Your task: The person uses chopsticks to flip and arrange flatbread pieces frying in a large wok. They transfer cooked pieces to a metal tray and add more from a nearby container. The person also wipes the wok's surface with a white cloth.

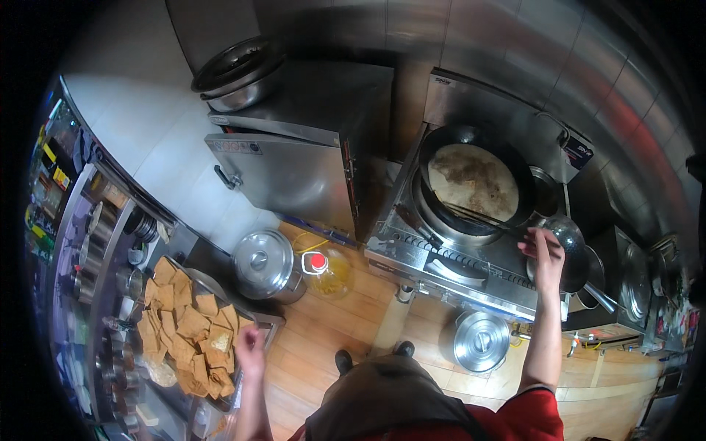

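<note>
My right hand (543,251) is closed on a pair of long dark chopsticks (482,216), held over the near edge of a black wok (523,176). Their tips reach into the wok, where pale, frothing liquid (463,165) bubbles around brownish patches. What cooks under the foam is hidden. At lower left, my left hand (252,349) is loosely curled, with nothing visible in it, beside a heap of flat, golden-brown fried pieces (193,323). The heap lies on a metal tray (273,328). Whether that hand touches the tray I cannot tell.
A steel stove (397,257) carries the wok; a perforated ladle (565,239) lies right of it. Lidded pots (259,257) stand on the wooden floor, beside a yellow oil jug (329,273) with a red cap. A steel cabinet (294,176) holds stacked bowls (239,77). Shelving lines the left.
</note>
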The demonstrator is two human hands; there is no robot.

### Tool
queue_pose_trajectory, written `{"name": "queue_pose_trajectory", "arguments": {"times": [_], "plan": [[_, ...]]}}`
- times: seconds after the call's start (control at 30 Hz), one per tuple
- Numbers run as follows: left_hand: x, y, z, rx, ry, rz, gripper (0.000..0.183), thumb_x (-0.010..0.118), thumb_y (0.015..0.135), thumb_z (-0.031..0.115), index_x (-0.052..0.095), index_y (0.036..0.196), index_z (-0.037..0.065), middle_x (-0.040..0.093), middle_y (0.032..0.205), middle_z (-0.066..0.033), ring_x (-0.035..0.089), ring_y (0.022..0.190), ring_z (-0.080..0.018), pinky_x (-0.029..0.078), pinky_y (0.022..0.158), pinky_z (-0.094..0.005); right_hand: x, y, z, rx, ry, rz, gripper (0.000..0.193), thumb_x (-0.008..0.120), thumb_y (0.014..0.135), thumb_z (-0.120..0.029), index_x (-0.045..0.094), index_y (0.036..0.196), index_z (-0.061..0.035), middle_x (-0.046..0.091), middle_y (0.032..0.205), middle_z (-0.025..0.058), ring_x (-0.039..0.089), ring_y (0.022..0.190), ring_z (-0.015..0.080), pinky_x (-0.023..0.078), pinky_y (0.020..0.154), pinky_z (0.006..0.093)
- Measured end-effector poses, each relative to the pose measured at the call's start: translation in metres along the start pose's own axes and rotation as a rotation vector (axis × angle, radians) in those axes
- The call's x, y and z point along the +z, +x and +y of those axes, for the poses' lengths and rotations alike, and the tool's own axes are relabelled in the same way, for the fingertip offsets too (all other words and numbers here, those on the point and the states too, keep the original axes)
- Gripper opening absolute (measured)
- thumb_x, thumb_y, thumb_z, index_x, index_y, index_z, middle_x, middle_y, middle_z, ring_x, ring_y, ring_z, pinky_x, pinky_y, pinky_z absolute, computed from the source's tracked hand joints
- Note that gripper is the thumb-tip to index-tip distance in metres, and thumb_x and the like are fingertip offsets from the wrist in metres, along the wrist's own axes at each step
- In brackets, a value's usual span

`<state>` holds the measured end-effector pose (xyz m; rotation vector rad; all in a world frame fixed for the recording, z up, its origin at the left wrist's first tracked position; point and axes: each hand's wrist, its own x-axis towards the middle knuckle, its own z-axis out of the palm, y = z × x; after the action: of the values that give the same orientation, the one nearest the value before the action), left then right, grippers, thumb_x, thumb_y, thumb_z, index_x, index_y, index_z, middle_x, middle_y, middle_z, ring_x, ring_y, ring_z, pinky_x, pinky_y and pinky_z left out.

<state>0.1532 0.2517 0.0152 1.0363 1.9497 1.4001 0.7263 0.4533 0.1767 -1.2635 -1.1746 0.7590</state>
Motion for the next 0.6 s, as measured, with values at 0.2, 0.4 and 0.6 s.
{"name": "queue_pose_trajectory", "arguments": {"times": [0.2,0.4,0.6], "plan": [[-0.097,-0.028,-0.052,-0.009,0.093,0.28,0.006,0.061,0.09,0.009,0.058,0.09,0.004,0.053,0.075,0.0034,0.048,0.068,-0.0054,0.041,0.062,-0.0209,0.048,0.036,0.029,0.012,-0.151,-0.099,0.027,0.056,0.096,-0.026,0.064,0.1,-0.0003,0.064,0.084,0.0038,0.064,0.072,0.0121,0.05,0.066,0.0231],[-0.146,-0.008,-0.055,-0.057,0.342,0.478,0.008,0.064,0.084,0.007,0.06,0.09,0.002,0.059,0.076,-0.0079,0.058,0.069,-0.0167,0.048,0.063,-0.0297,0.039,0.077,0.139,0.132,0.087,-0.059,0.032,0.065,0.09,-0.028,0.06,0.109,-0.0033,0.066,0.1,0.0092,0.067,0.083,0.017,0.052,0.072,0.0244],[-0.179,-0.004,-0.074,0.045,0.72,0.306,0.029,0.072,0.071,0.012,0.061,0.096,0.003,0.059,0.087,-0.015,0.059,0.083,-0.0323,0.05,0.072,-0.0394,0.054,0.046,0.109,-0.003,0.02,-0.112,0.036,0.051,0.098,-0.029,0.055,0.119,0.0002,0.061,0.112,0.0118,0.064,0.095,0.0218,0.05,0.084,0.0299]]}}
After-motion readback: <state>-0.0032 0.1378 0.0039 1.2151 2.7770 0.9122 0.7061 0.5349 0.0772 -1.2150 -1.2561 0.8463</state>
